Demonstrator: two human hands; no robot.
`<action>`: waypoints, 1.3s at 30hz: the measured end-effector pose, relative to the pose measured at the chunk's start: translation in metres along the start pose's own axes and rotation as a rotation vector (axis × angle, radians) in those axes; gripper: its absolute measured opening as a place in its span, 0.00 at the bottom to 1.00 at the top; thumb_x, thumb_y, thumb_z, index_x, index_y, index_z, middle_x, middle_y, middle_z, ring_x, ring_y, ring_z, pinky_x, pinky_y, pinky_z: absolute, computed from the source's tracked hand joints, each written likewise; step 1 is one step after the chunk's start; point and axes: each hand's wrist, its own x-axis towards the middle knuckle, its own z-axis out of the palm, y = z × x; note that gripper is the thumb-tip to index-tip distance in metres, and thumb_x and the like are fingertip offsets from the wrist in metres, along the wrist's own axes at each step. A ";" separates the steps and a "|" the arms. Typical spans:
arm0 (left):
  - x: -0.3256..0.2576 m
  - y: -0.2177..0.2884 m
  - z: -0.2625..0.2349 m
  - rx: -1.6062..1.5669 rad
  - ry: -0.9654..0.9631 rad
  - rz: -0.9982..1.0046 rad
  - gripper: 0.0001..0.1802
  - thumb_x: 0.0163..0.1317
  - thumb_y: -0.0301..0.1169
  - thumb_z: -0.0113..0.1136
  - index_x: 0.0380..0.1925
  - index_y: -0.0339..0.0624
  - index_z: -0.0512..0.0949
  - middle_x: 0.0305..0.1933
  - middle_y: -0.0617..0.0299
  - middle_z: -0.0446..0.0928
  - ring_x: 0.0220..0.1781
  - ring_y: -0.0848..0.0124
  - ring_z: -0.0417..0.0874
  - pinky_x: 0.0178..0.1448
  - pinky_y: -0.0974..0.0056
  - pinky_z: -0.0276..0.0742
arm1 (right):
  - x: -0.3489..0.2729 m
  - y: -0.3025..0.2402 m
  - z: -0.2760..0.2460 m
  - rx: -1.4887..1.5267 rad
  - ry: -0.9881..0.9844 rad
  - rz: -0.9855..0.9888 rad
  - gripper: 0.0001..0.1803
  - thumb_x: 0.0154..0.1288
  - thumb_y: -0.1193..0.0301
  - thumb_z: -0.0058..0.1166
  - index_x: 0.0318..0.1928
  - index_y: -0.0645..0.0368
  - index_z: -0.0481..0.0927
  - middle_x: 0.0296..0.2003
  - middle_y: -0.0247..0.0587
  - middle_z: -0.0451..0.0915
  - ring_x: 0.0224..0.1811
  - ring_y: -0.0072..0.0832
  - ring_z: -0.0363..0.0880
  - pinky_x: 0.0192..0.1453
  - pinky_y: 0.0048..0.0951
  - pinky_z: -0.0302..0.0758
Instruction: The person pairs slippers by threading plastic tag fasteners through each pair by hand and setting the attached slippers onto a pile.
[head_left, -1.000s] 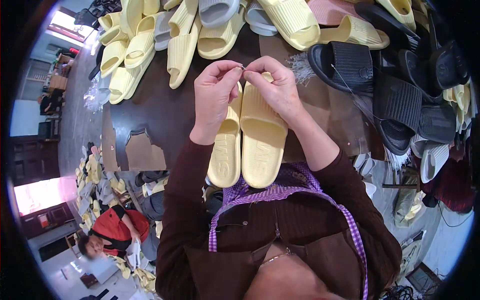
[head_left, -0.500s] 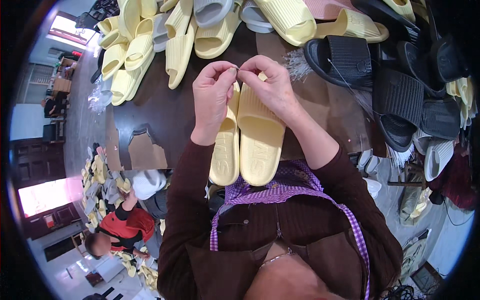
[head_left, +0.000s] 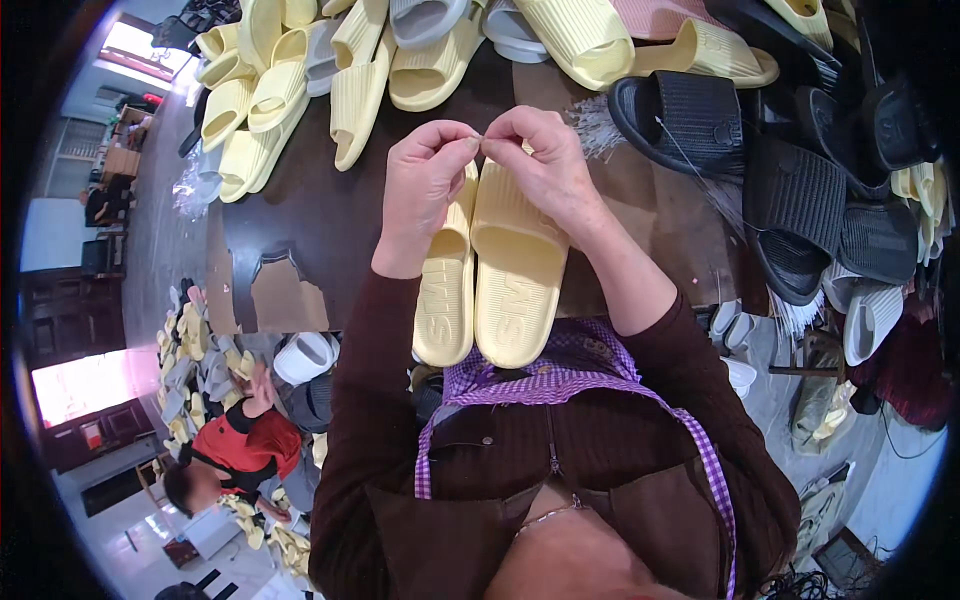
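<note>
Two pale yellow slide slippers lie side by side on the dark table (head_left: 370, 215), toes away from me and heels over its front edge: a left slipper (head_left: 444, 300) and a right slipper (head_left: 515, 290). Above their toe ends my left hand (head_left: 428, 190) and my right hand (head_left: 548, 168) meet, each in a fingertip pinch. Whatever lies between the fingertips is too small to make out. My hands and wrists cover much of the straps. A bundle of thin white plastic strands (head_left: 596, 128) rests just right of my right hand.
Yellow slippers (head_left: 360, 90) and grey slippers (head_left: 420, 22) crowd the table's far side. Black slippers (head_left: 690, 120) pile up at the right. Torn brown cardboard (head_left: 288, 298) lies at the left edge. A co-worker in red (head_left: 245, 445) is at the lower left, near more slippers.
My hands stay pinched together at nearly the same spot. The slipper pair appears slightly farther left. The co-worker's raised hand now shows spread fingers, apart from a white container.
</note>
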 end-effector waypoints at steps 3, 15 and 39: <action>0.000 0.002 -0.006 0.046 -0.020 -0.043 0.02 0.57 0.22 0.59 0.31 0.37 0.78 0.24 0.71 0.74 0.17 0.89 0.64 0.18 0.81 0.54 | -0.001 0.003 -0.001 -0.056 -0.022 -0.054 0.03 0.53 0.74 0.58 0.29 0.59 0.78 0.28 0.34 0.78 0.36 0.28 0.72 0.46 0.29 0.68; -0.034 0.022 -0.034 0.816 0.228 0.480 0.13 0.57 0.27 0.59 0.42 0.33 0.76 0.33 0.63 0.75 0.25 0.79 0.71 0.31 0.74 0.69 | -0.001 0.012 0.002 0.043 0.171 -0.006 0.10 0.58 0.76 0.56 0.41 0.64 0.78 0.31 0.41 0.78 0.34 0.24 0.76 0.39 0.24 0.73; -0.146 -0.103 -0.127 0.299 -0.119 -0.675 0.33 0.57 0.32 0.60 0.61 0.36 0.61 0.42 0.54 0.73 0.39 0.70 0.74 0.46 0.66 0.72 | -0.173 -0.042 -0.050 0.525 -0.203 0.914 0.18 0.64 0.59 0.48 0.39 0.63 0.77 0.27 0.36 0.79 0.25 0.22 0.78 0.30 0.23 0.75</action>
